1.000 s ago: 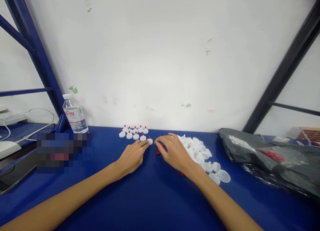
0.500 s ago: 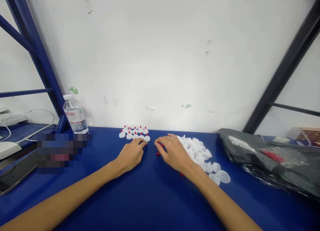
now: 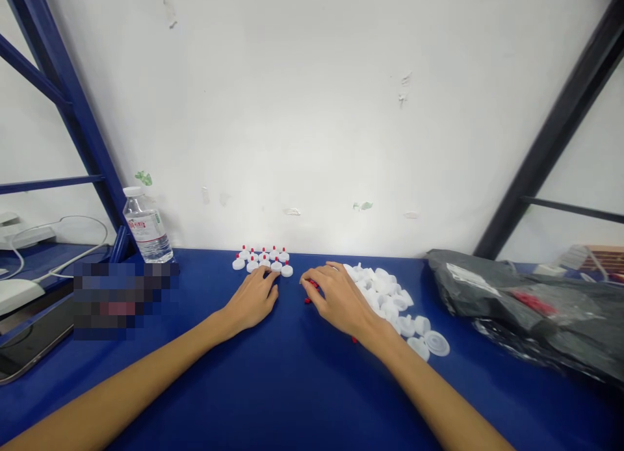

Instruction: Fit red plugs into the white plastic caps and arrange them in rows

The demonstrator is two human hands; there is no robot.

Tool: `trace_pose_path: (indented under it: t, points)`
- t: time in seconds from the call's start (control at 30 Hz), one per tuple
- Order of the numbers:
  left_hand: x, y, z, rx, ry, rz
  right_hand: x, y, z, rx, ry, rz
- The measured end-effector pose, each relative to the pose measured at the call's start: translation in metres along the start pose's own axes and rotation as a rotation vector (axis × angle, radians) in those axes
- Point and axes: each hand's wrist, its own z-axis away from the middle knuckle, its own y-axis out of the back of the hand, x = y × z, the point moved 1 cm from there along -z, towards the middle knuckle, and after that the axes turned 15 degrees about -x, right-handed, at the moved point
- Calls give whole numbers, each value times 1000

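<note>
- Head view, the key relation: the red-tipped white caps [image 3: 286,270] stand in two short rows along the far side of the bench [image 3: 273,392], just beyond the fingers of the left hand [image 3: 249,299]. That hand is the nearer of the two; the right hand [image 3: 336,298] is across a narrow strip of bare blue surface from the row's right end.
- Each cap is squat and round, flat on its base; its axis runs upright through the red tip.
- Left fingers: slightly spread, palm down, with nothing seen gripped. Their tips overlap the near edge of the front row, around its middle and right part; whether they press on a cap or only reach beside it, I cannot tell. The end cap lies a little to the right of the fingertips.
- Right fingers: curled, thumb and forefinger close to each other. Whether they are pinched on anything, I cannot tell.
- Loose red pieces [image 3: 307,301] lie under and beside the right thumb, and another shows near the wrist.
- The heap of white caps [image 3: 385,288] lies just right of the right hand, partly behind it, some tipped over.
- Farther out, a water bottle [image 3: 147,230] stands at left and a dark plastic bag [image 3: 517,308] lies at right.
</note>
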Motion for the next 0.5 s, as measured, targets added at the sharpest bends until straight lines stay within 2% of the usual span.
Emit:
trace_pose_path:
  t: [0.3,0.43,0.5]
  points:
    - [1,1,1,14,67,2,1,-1,0,3,-2,9]
    - [11,7,3,70,-95,67,0,0,0,5,10,22]
    - [20,11,5,39,-217,84,-1,1,0,2,16,27]
